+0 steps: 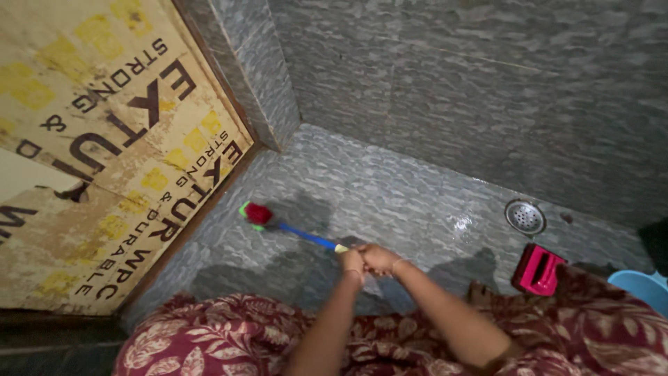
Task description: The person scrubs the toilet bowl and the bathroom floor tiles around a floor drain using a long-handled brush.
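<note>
1. Both hands meet just below the middle of the frame. The left hand (353,261) and the right hand (379,259) are wrapped tight together round the near end of a long-handled scrubbing brush with a blue shaft, a pale yellow grip end and a red-and-green bristle head (258,214).
2. The brush head rests on the grey mottled tile floor (390,202) left of centre, close to the foot of the worn yellow-and-cream printed door panel (104,139) that fills the upper left of the frame.
3. The floor shines near the round metal floor drain (525,216) at right of centre, so it looks wet. A foot could slide on such glazed tile, more so with the body leaning forward over the brush.
4. With the head so near the door, a hard push could knock it against the frame or flick dirty water onto the panel, whose surface already looks peeled and stained.
5. The thin plastic shaft, held only at its far end, could bend or twist in the grip if pressed hard.
6. A small magenta plastic stool (537,269) stands at lower right, and beside it shows the rim of a light blue plastic tub (643,287); a wide sweep could strike either.
7. The maroon floral cloth (209,341) along the bottom edge hangs low and could soak up water.
</note>
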